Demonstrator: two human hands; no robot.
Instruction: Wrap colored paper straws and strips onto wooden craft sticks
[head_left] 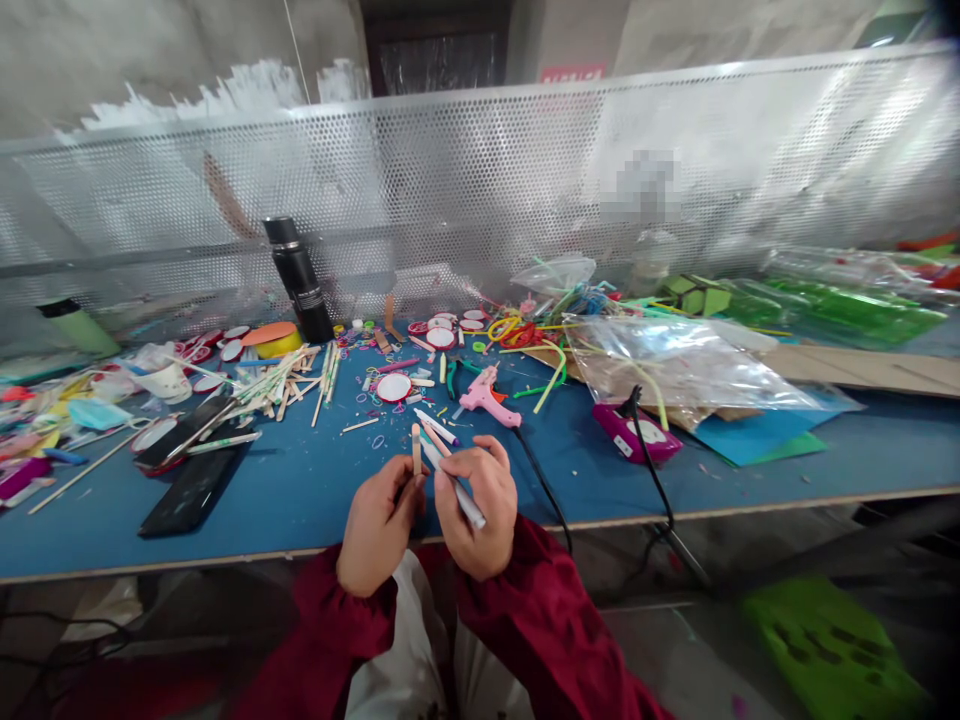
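Note:
My left hand (379, 525) is closed round a wooden craft stick (416, 448) that points up over the front edge of the blue table (300, 480). My right hand (476, 500) is closed on a white pen or marker (457, 490) whose tip lies against the stick. Both hands meet close together, in dark red sleeves. A pink glue gun (484, 395) lies on the table just beyond them, its black cord (544, 485) running off the front edge. Two more white markers (436, 427) lie between the glue gun and my hands.
Wooden sticks (289, 385), red-rimmed discs (394, 387), coloured straws (551, 375) and a clear plastic bag (675, 365) litter the table. A black flask (298, 280) stands at the back by a perforated metal screen (480, 170). A black phone (191, 490) lies left. A green stool (832, 650) sits on the floor at right.

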